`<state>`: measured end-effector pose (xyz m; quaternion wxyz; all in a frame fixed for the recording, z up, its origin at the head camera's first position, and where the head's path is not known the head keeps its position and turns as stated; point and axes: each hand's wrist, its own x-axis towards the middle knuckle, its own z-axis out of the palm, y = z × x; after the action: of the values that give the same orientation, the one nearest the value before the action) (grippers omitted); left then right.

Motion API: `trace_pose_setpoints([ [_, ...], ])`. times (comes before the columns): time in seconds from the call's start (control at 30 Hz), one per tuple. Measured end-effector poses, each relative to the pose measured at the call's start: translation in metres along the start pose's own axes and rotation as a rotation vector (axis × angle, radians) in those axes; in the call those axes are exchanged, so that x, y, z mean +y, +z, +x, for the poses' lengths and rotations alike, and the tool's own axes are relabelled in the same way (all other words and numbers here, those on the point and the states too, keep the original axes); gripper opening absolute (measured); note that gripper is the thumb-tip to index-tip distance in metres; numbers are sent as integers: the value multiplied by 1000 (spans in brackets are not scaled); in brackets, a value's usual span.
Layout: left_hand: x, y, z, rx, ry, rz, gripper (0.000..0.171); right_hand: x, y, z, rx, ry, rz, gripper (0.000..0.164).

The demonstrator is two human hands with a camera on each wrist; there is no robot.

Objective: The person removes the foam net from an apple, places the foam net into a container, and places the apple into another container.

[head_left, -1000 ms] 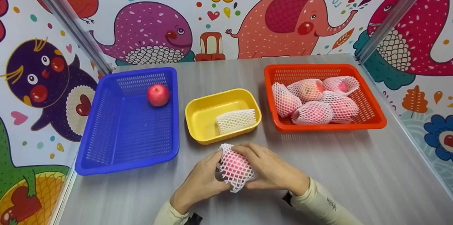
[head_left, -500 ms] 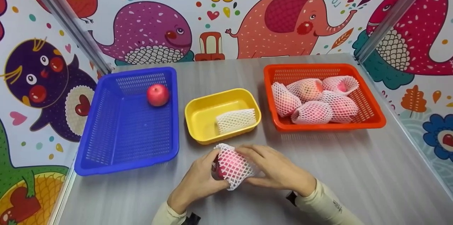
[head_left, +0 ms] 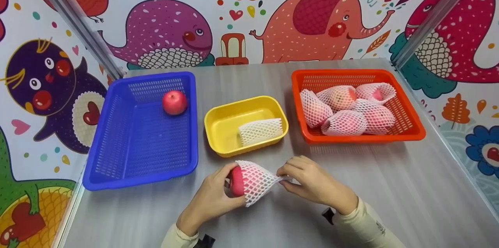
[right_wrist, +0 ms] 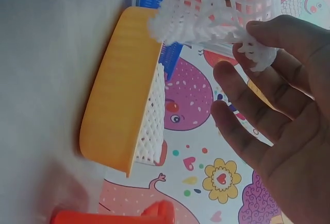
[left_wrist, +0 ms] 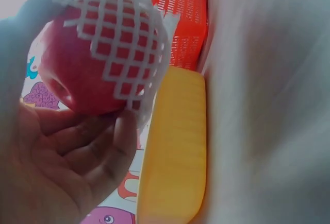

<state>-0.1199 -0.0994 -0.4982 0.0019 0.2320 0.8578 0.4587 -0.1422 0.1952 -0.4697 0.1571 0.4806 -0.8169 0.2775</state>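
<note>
My left hand [head_left: 212, 193] grips a red apple [head_left: 236, 181] from its left side, fingers and thumb curled round it. A white foam net sleeve [head_left: 257, 181] covers the apple's right part, leaving the left end bare. In the left wrist view the bare red skin of the apple [left_wrist: 77, 69] shows beside the mesh. My right hand [head_left: 315, 181] pinches the gathered right end of the sleeve between thumb and index finger. The right wrist view shows that pinched foam end [right_wrist: 258, 51], with the other fingers spread apart.
A blue basket [head_left: 144, 181] at left holds one bare apple [head_left: 174, 102]. A yellow bin [head_left: 218, 150] in the middle contains one empty foam net [head_left: 260, 131]. At right, a red basket [head_left: 362, 139] holds several net-wrapped apples [head_left: 345, 123]. Printed panels stand behind the table.
My right hand has moved right, from around the apple to the net's end, drawing it out to a point. More of the apple's left side is bare. The left hand still holds the apple.
</note>
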Motion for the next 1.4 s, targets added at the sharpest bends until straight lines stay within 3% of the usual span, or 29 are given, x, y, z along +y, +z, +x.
trace_pose_setpoints([
  [0.43, 1, -17, -8, 63, -81, -12, 74, 12, -18, -1, 26, 24, -63, 24],
  [0.87, -4, -26, -20, 150, -102, -17, 75, 19, -32, 3, 33, 61, -100, 29],
  [1.23, -10, -30, -31, 156, -85, -140, 68, 30, -47, -3, 76, 132, -202, 26],
  [1.4, -12, -31, -34, 146, -127, -112, 69, 34, -61, 6, 82, 151, -227, 30],
])
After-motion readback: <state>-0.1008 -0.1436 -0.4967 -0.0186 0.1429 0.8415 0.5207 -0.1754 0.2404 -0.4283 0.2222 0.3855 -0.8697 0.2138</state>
